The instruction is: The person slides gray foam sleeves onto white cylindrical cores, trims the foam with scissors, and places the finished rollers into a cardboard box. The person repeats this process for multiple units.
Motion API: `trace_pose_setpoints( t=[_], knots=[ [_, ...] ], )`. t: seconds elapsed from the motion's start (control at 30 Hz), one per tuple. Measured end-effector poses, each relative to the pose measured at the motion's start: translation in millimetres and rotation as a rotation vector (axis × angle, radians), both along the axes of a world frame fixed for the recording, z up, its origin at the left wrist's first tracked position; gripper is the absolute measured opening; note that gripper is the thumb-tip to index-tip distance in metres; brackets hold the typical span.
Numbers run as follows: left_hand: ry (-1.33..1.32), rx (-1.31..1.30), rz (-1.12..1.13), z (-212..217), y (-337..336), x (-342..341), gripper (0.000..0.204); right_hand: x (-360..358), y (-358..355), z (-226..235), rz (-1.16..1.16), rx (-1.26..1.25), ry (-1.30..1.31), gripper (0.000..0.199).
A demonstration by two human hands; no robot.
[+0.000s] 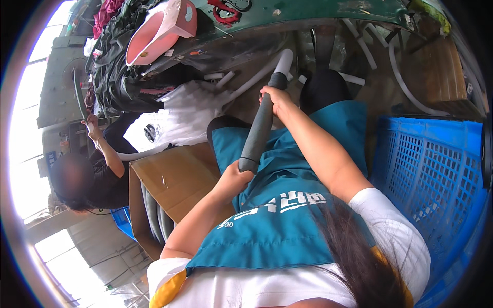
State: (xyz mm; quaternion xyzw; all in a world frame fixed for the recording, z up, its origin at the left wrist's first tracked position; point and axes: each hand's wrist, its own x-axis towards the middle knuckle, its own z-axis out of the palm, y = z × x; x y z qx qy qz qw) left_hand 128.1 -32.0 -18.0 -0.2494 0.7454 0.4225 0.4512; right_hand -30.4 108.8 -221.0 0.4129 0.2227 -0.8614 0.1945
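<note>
A dark grey foam tube (258, 132) slants across my lap, its lower end near my waist and its upper end pointing away to the right. From that far end sticks out a white foam rod (284, 62), with a darker grey collar where the two meet. My left hand (237, 179) is closed around the lower end of the grey tube. Higher up, just below the collar, my right hand (277, 100) wraps round the same tube. Beneath it lies the teal apron (287, 215) over my legs.
An open cardboard box (177, 177) holding grey tubes stands at my left, beside a white plastic bag (190, 110). Blue crates (426, 169) are at my right. Ahead, a green table (308, 11) bears a pink basin (154, 38). A co-worker (110, 154) at far left grips a tube.
</note>
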Motion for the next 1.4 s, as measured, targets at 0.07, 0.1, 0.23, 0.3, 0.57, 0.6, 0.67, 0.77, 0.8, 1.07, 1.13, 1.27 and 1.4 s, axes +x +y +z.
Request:
trace_pose_setpoints(
  t=[0.07, 0.1, 0.23, 0.3, 0.57, 0.6, 0.67, 0.77, 0.8, 1.07, 1.13, 1.27, 1.4],
  knots=[
    [-0.031, 0.042, 0.080, 7, 0, 3, 0.027, -2, -5, 4, 0.010, 0.014, 0.007, 0.018],
    [-0.048, 0.063, 0.119, 10, 0, 3, 0.023, -3, -6, 6, 0.015, 0.021, 0.010, 0.017],
    [-0.067, 0.122, 0.198, 20, 2, 8, 0.022, -21, 4, -6, 0.040, -0.059, 0.029, 0.015],
    [-0.069, 0.218, 0.246, 19, -2, 10, 0.023, -18, 6, -9, 0.018, -0.059, 0.088, 0.016],
    [0.576, -0.233, -0.428, -88, 13, -52, 0.042, -2, 39, 13, 0.072, 0.093, 0.141, 0.034],
    [0.546, -0.299, -0.485, -89, 29, -59, 0.046, 3, 38, 5, 0.030, 0.144, 0.138, 0.031],
    [0.426, -0.312, -0.493, -98, 56, -55, 0.050, 8, 43, -18, 0.003, 0.195, 0.098, 0.028],
    [0.455, -0.340, -0.440, -101, 72, -39, 0.053, 1, 53, -40, 0.024, 0.191, -0.004, 0.026],
    [0.468, -0.338, -0.449, -96, 69, -37, 0.053, -2, 44, -43, 0.008, 0.194, -0.043, 0.026],
    [0.383, -0.370, -0.444, -27, 41, 8, 0.058, -37, 37, -94, -0.072, 0.059, -0.023, 0.024],
    [0.351, -0.366, -0.448, -5, 29, 19, 0.060, -41, 36, -87, -0.077, 0.091, -0.032, 0.024],
    [0.270, -0.411, -0.503, 25, 12, 31, 0.063, -44, 44, -77, -0.090, -0.010, 0.054, 0.025],
    [0.223, -0.427, -0.506, 49, -11, 54, 0.062, -48, 58, -74, -0.102, -0.004, 0.024, 0.023]
  ],
)
